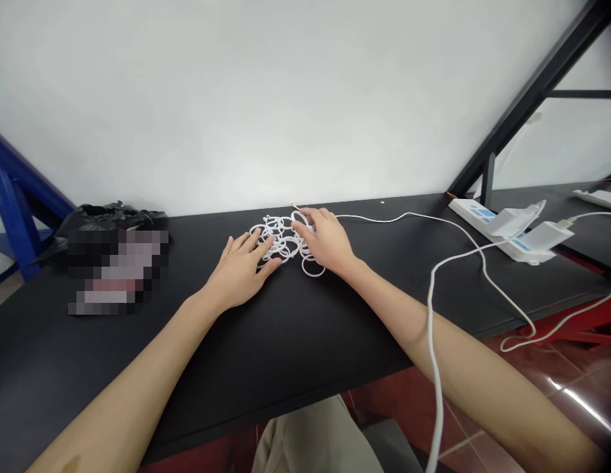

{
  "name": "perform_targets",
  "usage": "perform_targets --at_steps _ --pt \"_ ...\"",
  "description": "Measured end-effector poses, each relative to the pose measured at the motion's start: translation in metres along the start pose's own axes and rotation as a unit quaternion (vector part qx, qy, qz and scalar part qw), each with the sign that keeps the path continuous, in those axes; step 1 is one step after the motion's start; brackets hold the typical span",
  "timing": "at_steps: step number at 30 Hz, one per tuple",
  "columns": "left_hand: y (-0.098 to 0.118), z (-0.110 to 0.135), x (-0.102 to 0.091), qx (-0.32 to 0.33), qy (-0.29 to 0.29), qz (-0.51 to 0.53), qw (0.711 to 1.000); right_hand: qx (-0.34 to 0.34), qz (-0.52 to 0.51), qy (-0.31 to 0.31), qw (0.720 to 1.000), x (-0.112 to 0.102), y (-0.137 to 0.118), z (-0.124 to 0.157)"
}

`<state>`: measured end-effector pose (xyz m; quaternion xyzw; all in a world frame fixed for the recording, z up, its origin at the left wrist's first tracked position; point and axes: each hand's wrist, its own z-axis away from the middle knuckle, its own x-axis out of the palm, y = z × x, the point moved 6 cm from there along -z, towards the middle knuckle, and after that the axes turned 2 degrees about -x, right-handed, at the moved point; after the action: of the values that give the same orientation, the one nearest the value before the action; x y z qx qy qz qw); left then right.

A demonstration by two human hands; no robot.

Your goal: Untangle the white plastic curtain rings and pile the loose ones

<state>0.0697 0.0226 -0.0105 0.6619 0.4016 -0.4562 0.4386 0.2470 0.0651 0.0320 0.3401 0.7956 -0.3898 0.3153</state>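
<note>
Both hands are on the tangled white cable at the back of the black tabletop. The left hand lies flat, fingers spread on the loops; the right hand pinches a strand at the far edge. A power strip sits well to the right.

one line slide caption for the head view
Left hand and right hand on a tangle of white cable on a black table, power strip at right.

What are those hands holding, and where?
Right hand seems to pinch the tangled white cable at its far edge; left hand just lies flat on it.
</note>
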Motion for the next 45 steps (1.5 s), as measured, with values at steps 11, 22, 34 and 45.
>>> perform_targets --at_steps 11,22,34,45 --pt "0.007 0.001 -0.017 0.014 0.079 -0.004 0.997 0.004 -0.066 0.032 0.997 -0.004 0.000 0.000" --pt "0.012 0.004 -0.036 0.027 0.163 0.008 0.986 -0.016 -0.048 -0.005 0.999 -0.002 -0.008 0.003" --pt "0.006 0.002 -0.028 0.021 0.124 0.011 0.992 -0.212 0.024 -0.141 0.967 0.011 -0.033 0.014" --pt "0.005 0.005 -0.043 -0.012 0.218 -0.023 0.976 -0.241 0.003 -0.077 0.967 0.002 -0.039 0.014"
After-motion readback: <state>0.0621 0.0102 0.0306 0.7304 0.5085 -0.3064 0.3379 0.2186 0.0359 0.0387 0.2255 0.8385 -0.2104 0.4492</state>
